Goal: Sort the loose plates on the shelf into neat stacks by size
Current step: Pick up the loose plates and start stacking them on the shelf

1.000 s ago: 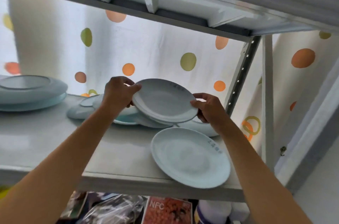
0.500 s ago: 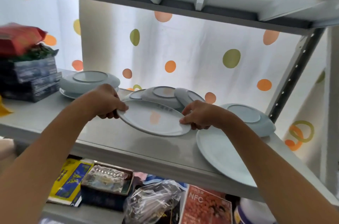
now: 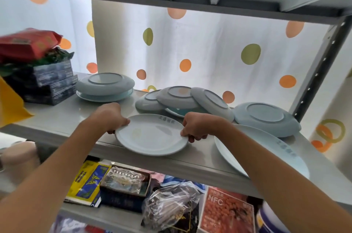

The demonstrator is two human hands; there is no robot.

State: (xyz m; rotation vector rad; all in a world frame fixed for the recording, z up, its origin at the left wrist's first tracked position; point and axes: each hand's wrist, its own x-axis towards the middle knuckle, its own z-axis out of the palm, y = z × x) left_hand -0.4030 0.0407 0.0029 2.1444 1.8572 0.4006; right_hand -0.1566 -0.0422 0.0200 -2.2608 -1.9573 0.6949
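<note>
At the shelf's [image 3: 62,118] back left, boxes [image 3: 49,82] are sitting beside a stack of upturned plates [image 3: 105,86]. At the front edge, the left hand [image 3: 110,118] and right hand [image 3: 198,125] are gripping opposite rims of a face-up plate [image 3: 150,135], fingers curled under it, while overlapping upturned plates [image 3: 182,99] are lying behind. Toward the right end, a large upturned plate [image 3: 266,118] is sitting behind a large face-up plate [image 3: 282,152] at the front edge.
</note>
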